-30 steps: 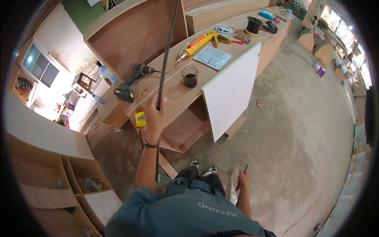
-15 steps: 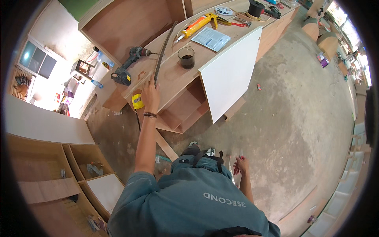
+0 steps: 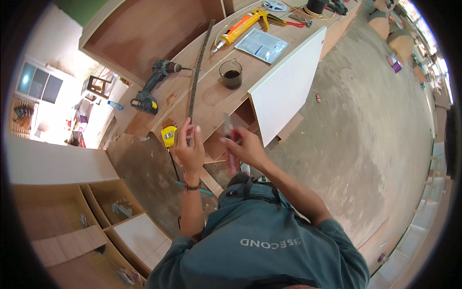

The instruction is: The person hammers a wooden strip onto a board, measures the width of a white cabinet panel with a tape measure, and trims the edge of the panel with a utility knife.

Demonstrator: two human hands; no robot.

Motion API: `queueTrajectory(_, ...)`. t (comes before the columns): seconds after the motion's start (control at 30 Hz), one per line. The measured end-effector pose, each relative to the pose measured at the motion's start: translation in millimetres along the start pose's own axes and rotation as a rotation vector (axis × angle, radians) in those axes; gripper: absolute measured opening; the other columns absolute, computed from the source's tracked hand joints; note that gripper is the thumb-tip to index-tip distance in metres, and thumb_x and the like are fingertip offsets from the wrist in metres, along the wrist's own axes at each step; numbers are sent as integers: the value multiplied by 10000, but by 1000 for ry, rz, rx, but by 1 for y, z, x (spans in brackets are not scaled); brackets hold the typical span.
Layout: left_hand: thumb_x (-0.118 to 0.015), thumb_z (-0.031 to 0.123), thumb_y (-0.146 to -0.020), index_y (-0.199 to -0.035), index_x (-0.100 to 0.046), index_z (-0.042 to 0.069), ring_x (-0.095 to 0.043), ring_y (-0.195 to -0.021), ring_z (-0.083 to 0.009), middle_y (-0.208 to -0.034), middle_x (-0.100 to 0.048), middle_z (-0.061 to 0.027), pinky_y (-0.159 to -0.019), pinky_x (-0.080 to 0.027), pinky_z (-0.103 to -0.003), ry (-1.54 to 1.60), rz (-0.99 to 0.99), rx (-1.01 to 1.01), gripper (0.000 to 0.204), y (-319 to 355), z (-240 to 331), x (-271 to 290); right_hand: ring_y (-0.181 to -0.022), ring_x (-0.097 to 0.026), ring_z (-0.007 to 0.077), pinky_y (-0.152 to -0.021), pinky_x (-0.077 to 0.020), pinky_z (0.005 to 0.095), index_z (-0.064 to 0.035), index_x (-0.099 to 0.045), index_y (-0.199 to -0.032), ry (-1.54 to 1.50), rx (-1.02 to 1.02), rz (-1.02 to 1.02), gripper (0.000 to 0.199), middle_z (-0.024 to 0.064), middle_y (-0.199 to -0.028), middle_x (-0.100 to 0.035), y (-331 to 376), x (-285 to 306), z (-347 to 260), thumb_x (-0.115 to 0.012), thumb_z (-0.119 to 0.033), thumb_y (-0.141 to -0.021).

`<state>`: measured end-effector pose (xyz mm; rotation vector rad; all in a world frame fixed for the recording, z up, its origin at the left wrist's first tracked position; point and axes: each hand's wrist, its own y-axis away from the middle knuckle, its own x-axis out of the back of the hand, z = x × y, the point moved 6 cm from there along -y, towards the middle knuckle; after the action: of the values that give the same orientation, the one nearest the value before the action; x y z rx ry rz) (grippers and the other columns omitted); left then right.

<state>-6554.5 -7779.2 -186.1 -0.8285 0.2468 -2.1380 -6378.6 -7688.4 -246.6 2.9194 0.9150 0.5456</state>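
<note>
My left hand (image 3: 189,153) has its fingers closed around the near end of a long, thin dark strip (image 3: 196,72) that runs away across the wooden cabinet top. Beside it, my right hand (image 3: 249,148) grips a red utility knife (image 3: 232,161), its blade pointing up and away, slightly blurred. A small gap separates the two hands at the cabinet's near edge. Close to the left hand lies a yellow tape measure (image 3: 168,136). The cordless drill (image 3: 156,84) rests left of the strip, and a glass mug (image 3: 231,77) of dark liquid stands right of it.
A white door panel (image 3: 286,86) sticks out from the cabinet (image 3: 211,103) on the right. Farther back on top are a yellow caulking gun (image 3: 243,28), a flat packet (image 3: 261,45) and a black spool (image 3: 315,7). An open wooden cabinet (image 3: 91,192) stands at lower left.
My right hand has come up from my right side to the cabinet edge with the knife. My left hand has drawn nearer to me, to the strip's near end.
</note>
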Motion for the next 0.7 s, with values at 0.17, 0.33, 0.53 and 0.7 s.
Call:
queueTrajectory(0.17, -667, 173, -974, -1227, -671, 2, -680, -900, -184, -1023, -721, -109, -796, -537, -313, -41, -21, 16, 306, -18, 12, 1, -777, -701, 401, -689, -542, 453, 47, -638, -965, 100, 179, 10, 446, 245, -823, -693, -86, -45, -34, -801, -342, -821)
queueTrajectory(0.33, -675, 188, -971, -1187, -689, -1, -681, -875, -184, -992, -723, -114, -787, -535, -309, 33, -89, 35, 287, -48, -1, -13, -796, -674, 460, -718, -528, 518, 46, -618, -946, 135, 185, 26, 404, 277, -808, -670, -116, -62, -38, -798, -283, -795)
queueTrajectory(0.53, -684, 197, -961, -1158, -710, 17, -695, -866, -228, -956, -733, -126, -750, -539, -343, 30, -143, 49, 268, -72, -19, -21, -801, -664, 474, -725, -533, 527, 26, -593, -1033, 75, 164, 88, 362, 269, -812, -671, -124, -59, -32, -761, -224, -831)
queueTrajectory(0.7, -690, 213, -955, -1137, -719, 23, -694, -879, -240, -948, -732, -127, -754, -536, -348, -3, -152, 34, 264, -84, -31, -27, -741, -683, 374, -671, -543, 442, 1, -630, -1138, 167, 298, 201, 350, 197, -857, -695, -114, -39, -41, -742, -193, -868)
